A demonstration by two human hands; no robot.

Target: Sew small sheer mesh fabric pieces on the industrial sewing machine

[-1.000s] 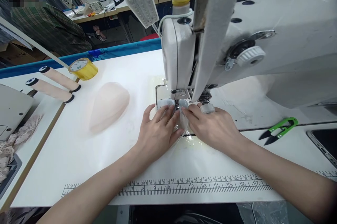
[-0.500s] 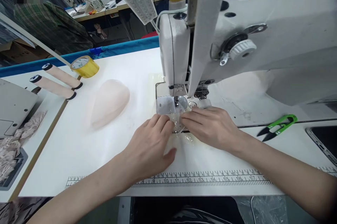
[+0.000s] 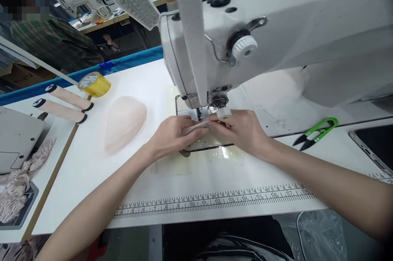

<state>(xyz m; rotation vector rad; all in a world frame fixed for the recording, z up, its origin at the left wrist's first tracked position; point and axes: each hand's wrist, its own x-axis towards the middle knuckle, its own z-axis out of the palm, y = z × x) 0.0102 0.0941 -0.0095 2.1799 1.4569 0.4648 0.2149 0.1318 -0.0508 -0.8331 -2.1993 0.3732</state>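
Just in front of the presser foot (image 3: 199, 113) of a white sewing machine (image 3: 276, 28), my two hands nearly meet. A thin, pale, translucent strip (image 3: 196, 126) runs between them. My left hand (image 3: 173, 134) pinches its left part between thumb and fingers. At the strip's other end my right hand (image 3: 245, 132) is closed, with thumb and forefinger pressed together on it. The fingers partly hide the needle plate, and the strip's full shape cannot be made out. A pale pink moulded bra cup (image 3: 125, 122) lies on the table to the left.
Two thread cones (image 3: 61, 109) and a yellow tape roll (image 3: 94, 84) are at the left. Green thread snips (image 3: 316, 133) and a phone (image 3: 374, 142) lie at the right. A printed ruler (image 3: 196, 203) runs along the front edge. Another person (image 3: 52, 40) sits beyond the table.
Both hands have come up off the machine bed, and the left has turned so its thumb lies along the strip. The strip now shows between them. The view has shifted slightly.
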